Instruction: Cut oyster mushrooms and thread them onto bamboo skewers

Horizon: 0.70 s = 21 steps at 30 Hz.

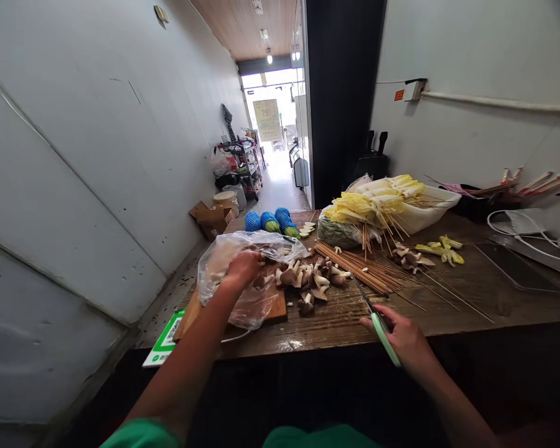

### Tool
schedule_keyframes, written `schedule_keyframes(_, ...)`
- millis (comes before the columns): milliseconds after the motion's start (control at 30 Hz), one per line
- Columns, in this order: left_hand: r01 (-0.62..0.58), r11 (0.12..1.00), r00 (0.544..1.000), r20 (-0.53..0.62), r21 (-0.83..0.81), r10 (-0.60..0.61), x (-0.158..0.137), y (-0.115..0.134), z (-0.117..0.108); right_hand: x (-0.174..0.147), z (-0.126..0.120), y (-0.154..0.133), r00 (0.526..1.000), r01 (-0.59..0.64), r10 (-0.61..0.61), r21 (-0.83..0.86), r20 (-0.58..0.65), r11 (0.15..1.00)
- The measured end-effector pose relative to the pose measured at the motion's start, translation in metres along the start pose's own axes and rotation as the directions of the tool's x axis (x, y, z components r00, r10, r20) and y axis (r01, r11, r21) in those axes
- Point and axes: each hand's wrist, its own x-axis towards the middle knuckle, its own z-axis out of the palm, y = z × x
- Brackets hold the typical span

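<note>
My left hand is at a clear plastic bag, its fingers curled at the bag's upper film and partly hidden. Pale and brown mushrooms show through the plastic. Under the bag lies a wooden cutting board. Brown-capped mushroom pieces are heaped just right of the bag, some beyond the board on the table. My right hand is closed around green-handled scissors, seen edge-on. Their dark, narrow tip points toward the mushroom heap and the bundle of wooden skewers.
Skewered yellow cabbage leaves fill a white basket at the back. Blue-netted vegetables lie behind the bag. Skewered mushrooms, loose leaves and a dark phone-like slab are rightward. A green QR sign sits front left.
</note>
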Motion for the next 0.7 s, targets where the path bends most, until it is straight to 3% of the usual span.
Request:
schedule_keyframes(167, -0.052, 0.984, 0.999, 0.012, 0.172, 0.050, 0.002, -0.010, 0.006, 0.001, 0.004, 0.003, 1.000, -0.008, 0.008, -0.025, 0.000, 1.000)
schedule_keyframes(267, -0.101, 0.981, 0.993, -0.038, 0.166, 0.108, -0.005, -0.004, -0.001, -0.001, 0.004, 0.002, 1.000, 0.007, -0.007, -0.050, -0.006, 0.999)
schedule_keyframes(367, -0.258, 0.961, 0.964, -0.099, -0.103, 0.248, -0.018, 0.009, -0.011, -0.006, 0.003, -0.007, 0.998, 0.059, -0.060, -0.074, -0.010, 0.996)
schedule_keyframes(433, -0.290, 0.874, 0.955, -0.067, -0.390, 0.288, -0.030, 0.026, -0.015, -0.010, 0.003, -0.019, 0.992, 0.126, -0.126, -0.078, 0.012, 0.989)
schedule_keyframes(533, -0.064, 0.691, 0.949, 0.169, -0.720, 0.265, -0.049, 0.057, -0.010, -0.012, 0.005, -0.038, 0.970, 0.240, -0.236, -0.092, 0.049, 0.967)
schedule_keyframes(600, 0.075, 0.596, 0.927, 0.276, -0.799, 0.253, -0.058, 0.077, -0.003, -0.012, 0.006, -0.047, 0.961, 0.277, -0.275, -0.125, 0.034, 0.953)
schedule_keyframes(700, 0.169, 0.524, 0.914, 0.331, -0.835, 0.232, -0.064, 0.098, 0.007, -0.011, 0.005, -0.052, 0.959, 0.281, -0.283, -0.167, 0.010, 0.945)
